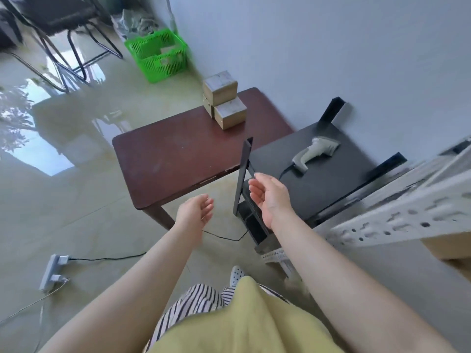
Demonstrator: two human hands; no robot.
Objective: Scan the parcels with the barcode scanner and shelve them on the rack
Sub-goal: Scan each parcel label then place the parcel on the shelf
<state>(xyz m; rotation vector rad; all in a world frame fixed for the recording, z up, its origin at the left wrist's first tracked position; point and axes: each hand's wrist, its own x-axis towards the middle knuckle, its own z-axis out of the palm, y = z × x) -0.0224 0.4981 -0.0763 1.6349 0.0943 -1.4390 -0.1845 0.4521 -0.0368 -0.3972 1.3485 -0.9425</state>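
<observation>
Glossy pale floor tiles (84,225) ran up to a plain white wall, and a dark red-brown worktop (178,159) stood against that wall. Three small cardboard parcels (224,100) sat stacked near its far edge, one on top and two below. Just beside the worktop stood a black rack (313,184) whose flat top shelf carried the grey barcode scanner (314,152), lying on its side with its cable trailing off the near edge. A pale perforated metal beam (397,220) crossed the right side, blurred.

Both hands held nothing. The left hand (196,212) hung over the floor in front of the worktop, palm up, fingers loosely curled. The right hand (270,197) was raised near the rack's front upright, fingers relaxed and slightly bent, short of the scanner.

Farther back a green plastic basket (159,56) stood by the wall with a box inside, near black chair legs (76,47). A white power strip (52,271) lay on the floor at left.
</observation>
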